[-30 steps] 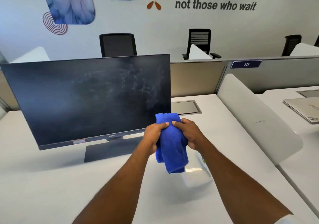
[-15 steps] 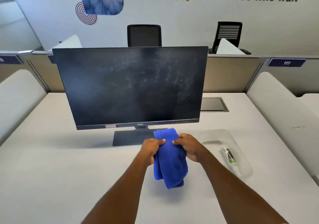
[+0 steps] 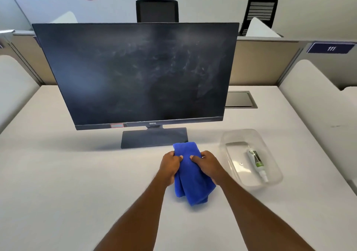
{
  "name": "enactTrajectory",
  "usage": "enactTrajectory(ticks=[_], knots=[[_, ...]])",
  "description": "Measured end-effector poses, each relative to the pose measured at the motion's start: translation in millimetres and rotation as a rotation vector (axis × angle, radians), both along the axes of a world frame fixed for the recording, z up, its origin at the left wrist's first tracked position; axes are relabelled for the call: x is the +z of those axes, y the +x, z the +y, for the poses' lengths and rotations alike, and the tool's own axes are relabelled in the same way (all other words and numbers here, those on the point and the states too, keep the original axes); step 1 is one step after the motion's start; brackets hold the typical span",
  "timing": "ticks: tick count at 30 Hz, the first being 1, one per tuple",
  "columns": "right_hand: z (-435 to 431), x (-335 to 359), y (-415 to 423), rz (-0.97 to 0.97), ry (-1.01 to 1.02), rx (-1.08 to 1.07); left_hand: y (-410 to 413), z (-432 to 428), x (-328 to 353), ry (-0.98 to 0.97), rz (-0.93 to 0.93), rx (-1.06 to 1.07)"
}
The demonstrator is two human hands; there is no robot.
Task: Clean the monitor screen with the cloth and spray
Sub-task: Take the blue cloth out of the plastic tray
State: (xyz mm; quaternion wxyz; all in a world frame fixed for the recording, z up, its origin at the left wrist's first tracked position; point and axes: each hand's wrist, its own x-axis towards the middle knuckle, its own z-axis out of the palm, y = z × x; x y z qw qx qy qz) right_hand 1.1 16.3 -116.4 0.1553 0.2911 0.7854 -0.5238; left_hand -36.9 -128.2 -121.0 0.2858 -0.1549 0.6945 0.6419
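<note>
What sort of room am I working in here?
Most likely an open-plan office: a desk with a monitor, low partitions between workstations, and office chairs behind.

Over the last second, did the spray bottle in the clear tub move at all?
Cannot tell. The camera swung, so the spray bottle only came into view half a second ago. Since then it lies the same way in the clear tub, right of the monitor stand.
</note>
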Motion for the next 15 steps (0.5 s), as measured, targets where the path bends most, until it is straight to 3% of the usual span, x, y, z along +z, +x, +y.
enactTrajectory(ticks=[4, 9, 12, 15], knots=[[5.3, 4.6, 11.7, -0.102, -0.232, 0.051, 3.5, -0.5, -6.5, -0.076, 0.086, -0.046], [4.0, -6.3, 18.4, -0.040, -0.290, 0.042, 7.4, -5.0, -16.7, -0.190, 0.171, -0.129], [-5.1, -12.1, 21.0, -0.009, -0.179, 0.053, 10.9, -9.2, -18.4, -0.349, 0.290, -0.198], [-11.2, -17.4, 18.6, 0.003, 0.153, 0.146, 15.1, -10.7, -18.5, -0.533, 0.414, -0.268]])
